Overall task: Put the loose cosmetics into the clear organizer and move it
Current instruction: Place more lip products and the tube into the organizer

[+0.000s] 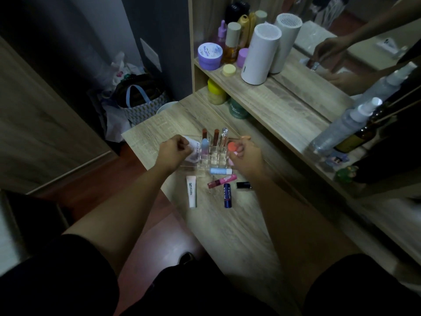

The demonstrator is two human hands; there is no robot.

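While both arms reach in from the bottom of the head view, here is the lay of the table:

Left hand: the left hand (pixel 174 153) sits at the organizer's 9 o'clock side, fingers curled into a loose fist; whether anything is pinched inside, I cannot tell.

Right hand: the right hand (pixel 247 153) is at the organizer's 3 o'clock side, fingers closed around an orange-red round piece (pixel 232 147), with a thin peach handle (pixel 243 137) poking out toward 1 o'clock.

Organizer: the clear organizer (pixel 211 156) stands on the wooden table (pixel 227 224), right between the two hands.

Already slotted: two brown-capped tubes (pixel 210 134), a silver-topped tube (pixel 224 133) and a pale blue stick (pixel 205 143) stand upright in its compartments; a white sachet (pixel 193 149) leans at its 9 o'clock edge.

Loose, at 6 o'clock of the organizer: a light blue balm (pixel 221 171) lies just beside its front wall; a pink tube (pixel 222 180) lies below that; a navy Nivea stick (pixel 227 195) points toward 6 o'clock; a small black item (pixel 243 185) rests near the right wrist; a white lip tube (pixel 191 191) lies apart at 7 o'clock.

Shelf, at 12 o'clock: a white cylinder (pixel 259 53), a purple jar (pixel 209 55) and bottles stand against a mirror (pixel 341 30).
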